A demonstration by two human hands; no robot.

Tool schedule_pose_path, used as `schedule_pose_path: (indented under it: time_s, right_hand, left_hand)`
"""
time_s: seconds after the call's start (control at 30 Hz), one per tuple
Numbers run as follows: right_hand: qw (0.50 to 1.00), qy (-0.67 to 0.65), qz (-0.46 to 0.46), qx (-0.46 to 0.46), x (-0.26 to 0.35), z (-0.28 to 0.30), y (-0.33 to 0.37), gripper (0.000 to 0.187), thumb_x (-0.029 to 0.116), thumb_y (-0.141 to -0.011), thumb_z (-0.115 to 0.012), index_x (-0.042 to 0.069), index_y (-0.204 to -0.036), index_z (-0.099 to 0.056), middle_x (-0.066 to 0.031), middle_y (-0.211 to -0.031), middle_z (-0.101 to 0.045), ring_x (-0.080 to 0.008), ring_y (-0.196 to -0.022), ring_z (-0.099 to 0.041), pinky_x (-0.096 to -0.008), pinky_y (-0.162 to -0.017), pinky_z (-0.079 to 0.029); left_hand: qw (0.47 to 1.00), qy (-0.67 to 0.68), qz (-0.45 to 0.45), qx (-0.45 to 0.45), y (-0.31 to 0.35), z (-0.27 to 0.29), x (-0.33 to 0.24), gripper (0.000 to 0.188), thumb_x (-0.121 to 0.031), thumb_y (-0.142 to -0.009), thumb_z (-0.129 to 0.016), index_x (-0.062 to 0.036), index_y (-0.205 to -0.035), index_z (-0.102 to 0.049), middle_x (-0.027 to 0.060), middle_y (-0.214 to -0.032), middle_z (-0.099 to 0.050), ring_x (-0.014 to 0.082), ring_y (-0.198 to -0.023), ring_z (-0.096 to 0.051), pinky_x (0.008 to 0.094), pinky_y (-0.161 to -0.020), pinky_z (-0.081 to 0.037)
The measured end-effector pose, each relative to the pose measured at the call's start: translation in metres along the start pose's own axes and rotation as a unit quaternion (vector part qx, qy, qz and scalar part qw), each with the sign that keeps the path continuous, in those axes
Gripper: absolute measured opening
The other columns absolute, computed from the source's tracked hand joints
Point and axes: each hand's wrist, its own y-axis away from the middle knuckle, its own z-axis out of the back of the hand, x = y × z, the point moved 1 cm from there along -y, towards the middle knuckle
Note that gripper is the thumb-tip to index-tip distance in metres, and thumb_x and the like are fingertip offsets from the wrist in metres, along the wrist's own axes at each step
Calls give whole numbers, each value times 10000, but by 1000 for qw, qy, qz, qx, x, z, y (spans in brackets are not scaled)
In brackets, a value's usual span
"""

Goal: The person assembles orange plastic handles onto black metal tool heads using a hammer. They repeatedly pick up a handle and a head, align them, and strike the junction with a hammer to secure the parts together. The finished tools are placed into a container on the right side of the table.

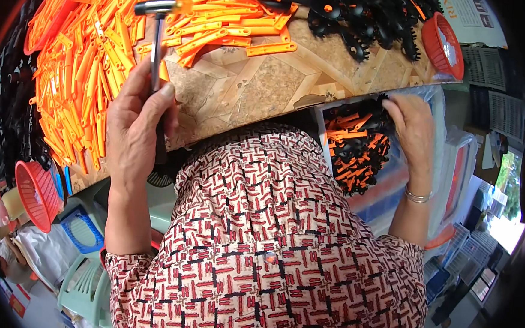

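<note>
My left hand (136,123) is closed around the handle of a small hammer (156,52), which stands upright with its head above the table edge. Loose orange plastic strips (87,75) lie in a big heap beside and beyond this hand. On the right, my right hand (412,128) hangs over an open container of mixed black and orange pieces (359,152), just below the table edge. Its fingers are curled and pinched together close to some black parts. Whatever sits between the fingertips is too hidden to make out.
Black toothed parts (367,20) are piled on the far right of the patterned tabletop (249,94). Red baskets stand at the right corner (442,49), far left (52,19) and near left (37,195). A pale green plastic chair (83,288) is at the lower left.
</note>
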Motion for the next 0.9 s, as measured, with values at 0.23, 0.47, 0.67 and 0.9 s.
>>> schedule_pose_path:
  time_s: [0.23, 0.47, 0.67, 0.9]
  right_hand:
    - [951, 19, 252, -180, 123, -34, -104, 106, 166, -912, -689, 62, -933, -694, -59, -909, -599, -221, -895, -585, -343, -772, -431]
    - [926, -105, 225, -283, 110, -45, -127, 107, 168, -855, -749, 88, -903, -697, -41, -876, -587, -224, -861, -588, -366, -770, -440]
    - [973, 37, 158, -165, 125, -12, -163, 163, 187, -806, -751, 66, -885, -673, -104, -1098, -613, -306, -1125, -535, -479, -934, -388]
    - [887, 12, 280, -366, 108, -3, -149, 129, 137, -856, -748, 61, -931, -677, -76, -888, -631, -279, -874, -608, -372, -795, -462]
  left_hand:
    - [999, -26, -45, 8, -2, 0, 6, 441, -103, -1014, -615, 19, -1433, -551, -20, -823, -583, 39, -642, -497, 188, -561, -402]
    - [999, -44, -3, -2, 5, 5, 18, 424, -127, -1019, -616, -19, -1426, -572, -32, -804, -585, 23, -622, -478, 174, -552, -370]
    - [999, -9, -13, 50, 4, -19, 23, 412, -156, -1011, -648, -51, -1406, -597, -35, -843, -600, 27, -677, -510, 172, -599, -397]
    - [973, -220, -67, 3, -4, -20, 12, 288, -127, -979, -683, -57, -1258, -685, -63, -725, -534, 31, -636, -489, 193, -592, -383]
